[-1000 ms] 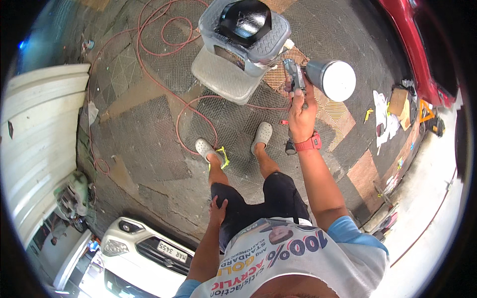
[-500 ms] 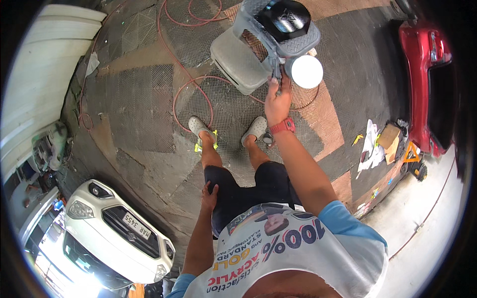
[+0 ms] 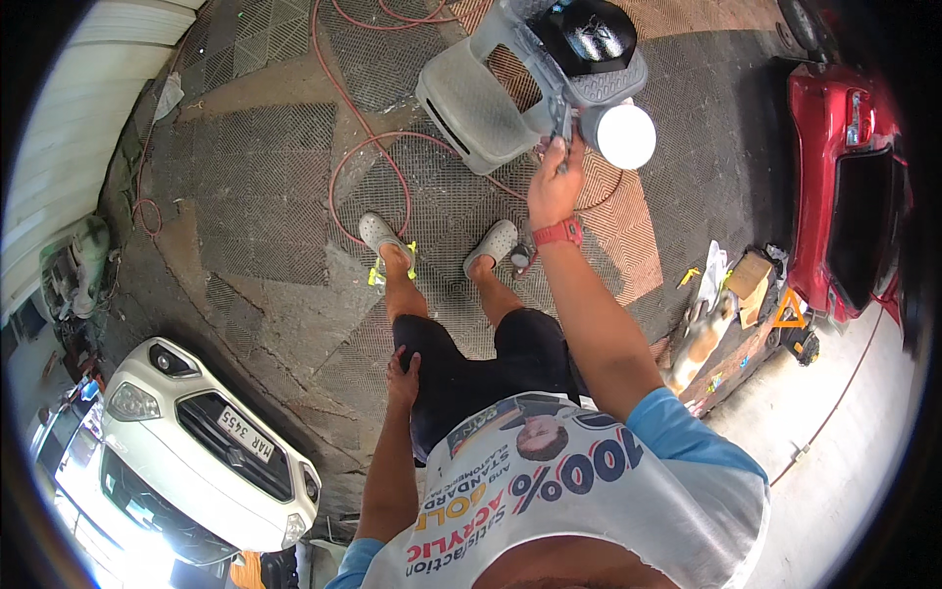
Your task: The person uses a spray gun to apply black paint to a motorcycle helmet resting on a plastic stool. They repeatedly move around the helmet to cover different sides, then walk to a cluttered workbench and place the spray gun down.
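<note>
My right hand point(image 3: 556, 187), with a red watch on its wrist, is closed round the handle of a spray gun point(image 3: 562, 123). The gun carries a cup with a round white lid point(image 3: 626, 136). Just beyond it, a glossy black curved part point(image 3: 586, 37) lies on a grey plastic chair point(image 3: 481, 108) speckled with dust. The gun overlaps the chair's edge in the picture, and I cannot tell whether they touch. Down at my side, my left hand point(image 3: 404, 363) rests against the leg of my dark shorts with its fingers apart, holding nothing.
A red hose point(image 3: 339, 187) loops over the textured floor mats. A small metal object point(image 3: 521, 257) sits beside my right clog. To the left stands a white car point(image 3: 211, 442); to the right, a red car body point(image 3: 834, 196), an orange warning triangle point(image 3: 789, 309) and a white-and-tan animal point(image 3: 699, 346).
The spray gun and my right hand have shifted slightly right against the chair. A white-and-tan animal now shows at the right. The whole view has moved a little.
</note>
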